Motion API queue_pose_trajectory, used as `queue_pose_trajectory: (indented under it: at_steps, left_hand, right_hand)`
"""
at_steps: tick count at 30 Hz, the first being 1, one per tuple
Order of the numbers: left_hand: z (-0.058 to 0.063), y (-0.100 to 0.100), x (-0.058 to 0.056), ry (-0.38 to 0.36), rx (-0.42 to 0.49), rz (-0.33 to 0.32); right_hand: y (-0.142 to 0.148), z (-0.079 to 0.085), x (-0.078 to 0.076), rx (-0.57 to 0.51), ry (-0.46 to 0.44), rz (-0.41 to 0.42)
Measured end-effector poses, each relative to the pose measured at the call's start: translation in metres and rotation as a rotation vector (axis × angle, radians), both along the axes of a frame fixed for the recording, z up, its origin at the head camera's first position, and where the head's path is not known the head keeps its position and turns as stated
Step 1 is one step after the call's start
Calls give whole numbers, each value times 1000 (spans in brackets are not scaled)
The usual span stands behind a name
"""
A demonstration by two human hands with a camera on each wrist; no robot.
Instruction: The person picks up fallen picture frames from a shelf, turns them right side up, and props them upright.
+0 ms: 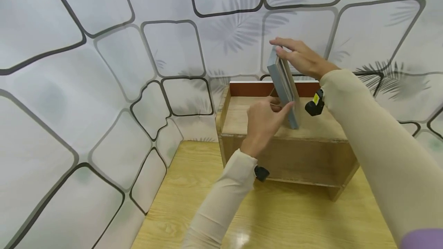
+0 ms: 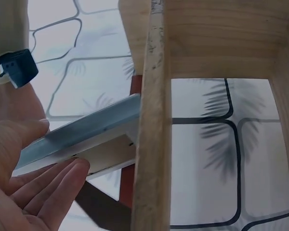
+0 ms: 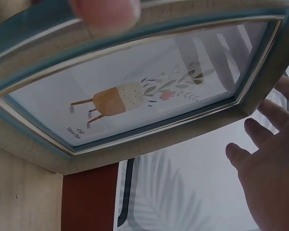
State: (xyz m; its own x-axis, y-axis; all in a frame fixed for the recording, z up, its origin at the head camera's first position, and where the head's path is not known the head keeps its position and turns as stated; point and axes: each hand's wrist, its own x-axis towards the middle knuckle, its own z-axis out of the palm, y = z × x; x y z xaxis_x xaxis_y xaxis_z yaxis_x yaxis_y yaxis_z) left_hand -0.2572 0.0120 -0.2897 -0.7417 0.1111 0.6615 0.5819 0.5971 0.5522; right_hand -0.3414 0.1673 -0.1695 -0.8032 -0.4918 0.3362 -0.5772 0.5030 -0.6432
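Observation:
A picture frame (image 1: 284,87) with a blue-grey edge stands upright, slightly tilted, over the top of a small wooden shelf (image 1: 249,124). In the right wrist view, a plant-pot print shows behind the frame's clear front (image 3: 135,101). My left hand (image 1: 263,122) pinches its near edge low down, thumb on one side and fingers on the other. Up at the top corner, my right hand (image 1: 304,58) grips it between thumb and fingers. From the left wrist, a dark flat strip (image 2: 103,207) shows below the frame; its link to the frame is unclear.
A reddish-brown back board (image 1: 249,88) with a white top edge runs along the shelf's rear. Below is an open compartment (image 1: 301,158). The shelf stands on a wood-grain surface (image 1: 194,199), near patterned walls (image 1: 114,76) behind and to the left.

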Motion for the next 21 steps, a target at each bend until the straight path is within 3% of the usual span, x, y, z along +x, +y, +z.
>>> queue_pose_trajectory:
  at_steps: [8,21]
  left_hand:
    - [-4,9,-5,4,4,32]
    - [0,3,-3,-32,-61,79]
  right_hand:
    - [2,-2,-3,18,-25,8]
    - [14,-10,-2,4,91,-19]
